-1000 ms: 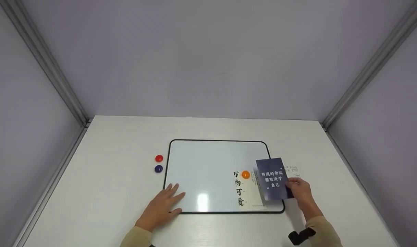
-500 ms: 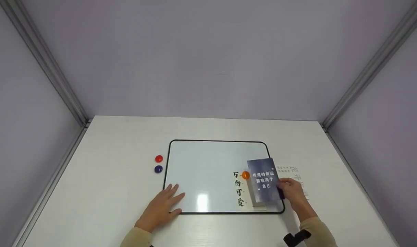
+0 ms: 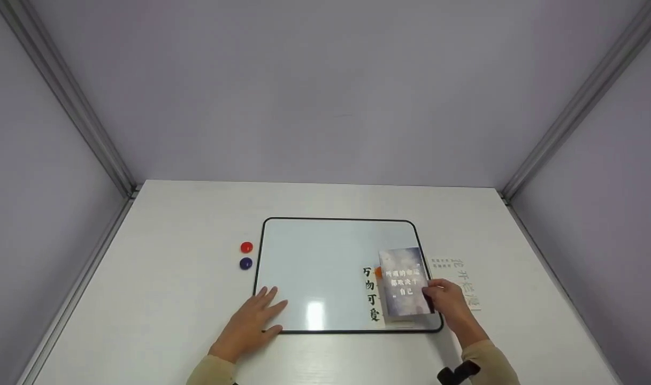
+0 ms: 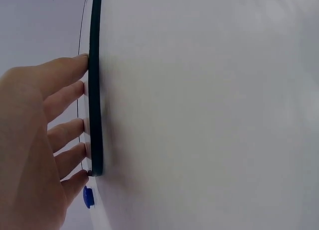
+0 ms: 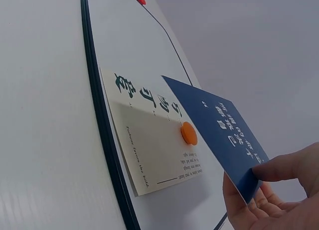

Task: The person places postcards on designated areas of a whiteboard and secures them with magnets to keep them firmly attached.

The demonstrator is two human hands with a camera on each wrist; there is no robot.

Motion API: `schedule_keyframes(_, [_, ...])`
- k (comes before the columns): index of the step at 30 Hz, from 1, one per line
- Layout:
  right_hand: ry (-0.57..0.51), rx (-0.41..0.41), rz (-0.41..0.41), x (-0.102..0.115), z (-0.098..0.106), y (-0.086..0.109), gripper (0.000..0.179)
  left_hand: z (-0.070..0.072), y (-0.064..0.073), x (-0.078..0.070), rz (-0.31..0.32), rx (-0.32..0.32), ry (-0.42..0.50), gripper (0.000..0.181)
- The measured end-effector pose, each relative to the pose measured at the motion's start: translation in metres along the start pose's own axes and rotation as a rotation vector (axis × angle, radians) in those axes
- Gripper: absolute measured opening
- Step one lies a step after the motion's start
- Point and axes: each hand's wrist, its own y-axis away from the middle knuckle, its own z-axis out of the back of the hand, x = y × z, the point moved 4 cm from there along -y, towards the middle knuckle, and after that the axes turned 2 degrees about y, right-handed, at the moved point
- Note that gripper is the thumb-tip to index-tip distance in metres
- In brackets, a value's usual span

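Observation:
My right hand pinches a dark blue card with white lettering by its right edge. In the head view the card is held above the right part of a black-rimmed whiteboard. Beneath it on the board lies a cream card with large black characters, an orange round magnet on it; the blue card hides most of both in the head view. My left hand rests with spread, straight fingers on the board's lower left corner, fingertips at the rim in the left wrist view.
Left of the board, a red magnet and a dark blue magnet lie on the white table. To the board's right is a pale card with faint lettering. Grey walls enclose the back and sides.
My right hand has carried the blue card leftward over the cream card and the orange magnet, uncovering the pale card at the right. My left hand has stayed in place.

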Motion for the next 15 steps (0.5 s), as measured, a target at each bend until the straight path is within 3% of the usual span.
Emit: schedule_keyframes(15, [-0.046,0.033,0.014,0.0059,-0.0084,0.0041,0.032,-0.0001,0.0002,-0.0003,0.019,0.011,0.018,0.051])
